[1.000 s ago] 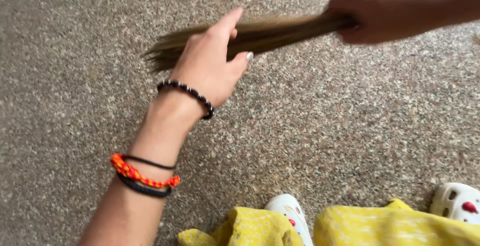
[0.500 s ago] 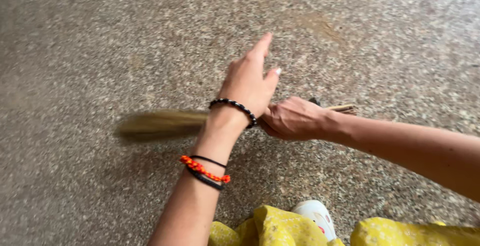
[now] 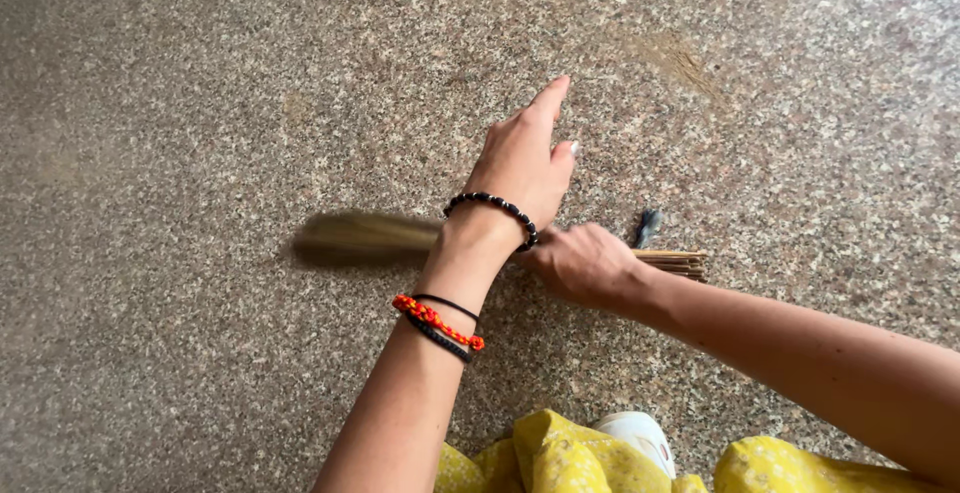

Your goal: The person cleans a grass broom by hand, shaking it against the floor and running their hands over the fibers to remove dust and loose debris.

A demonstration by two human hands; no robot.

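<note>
Person bends over a speckled granite-look floor (image 3: pixel 200 83), both arms out in front. Right hand (image 3: pixel 585 265) is closed round the handle end of a stick broom (image 3: pixel 365 236); grip is a full fist, knuckles up, w/ the cut stick ends (image 3: pixel 678 264) poking out to the right of it. A small dark tie or tuft (image 3: pixel 648 226) sits just beside those ends, on the far side. Broom lies low and roughly level, running left from the fist; its brush end is blurred, approx. at mid-frame left, and probably brushing the floor, though the blur makes contact hard to call.

Left hand (image 3: pixel 525 168) crosses over the right wrist area, palm down, fingers straight and together, pointing to the far side; it holds nothing, grip wide. It hovers above the broom shaft, which passes under the left wrist. Black-and-white bead bracelet (image 3: pixel 492 212) at that wrist; further down the forearm, a red-orange woven band (image 3: pixel 438 322) btw. thin black cords.

Near edge: yellow patterned cloth (image 3: pixel 545 458) over the knees and a white shoe (image 3: pixel 640 435) between the folds. A brownish dusty smear (image 3: pixel 672 56) marks the floor at far right.
</note>
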